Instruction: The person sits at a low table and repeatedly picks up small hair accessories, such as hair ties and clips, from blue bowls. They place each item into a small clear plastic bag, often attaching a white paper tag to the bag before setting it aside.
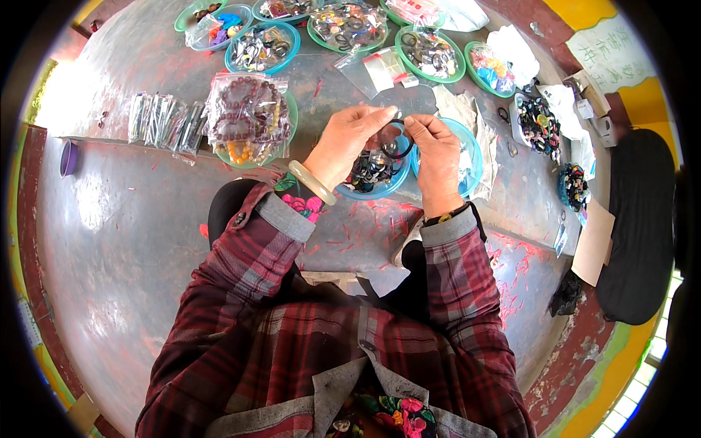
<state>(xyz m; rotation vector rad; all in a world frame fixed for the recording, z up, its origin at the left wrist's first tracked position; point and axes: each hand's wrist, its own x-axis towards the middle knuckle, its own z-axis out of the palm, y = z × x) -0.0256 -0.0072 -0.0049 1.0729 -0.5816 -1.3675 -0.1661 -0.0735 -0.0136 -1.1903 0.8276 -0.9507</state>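
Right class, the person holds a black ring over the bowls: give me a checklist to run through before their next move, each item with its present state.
1. Left hand grips the black ring: ok.
2. Right hand also on the ring: ok.
3. Blue bowl of dark rings sits directly beneath the hands: ok.
4. Ring free of tangles: cannot tell.
5. Bag of brown beads clear of the hands: ok.

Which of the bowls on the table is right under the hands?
The blue bowl full of black rings, directly below the left hand and right hand. The other bowls sit farther back or off to the sides.
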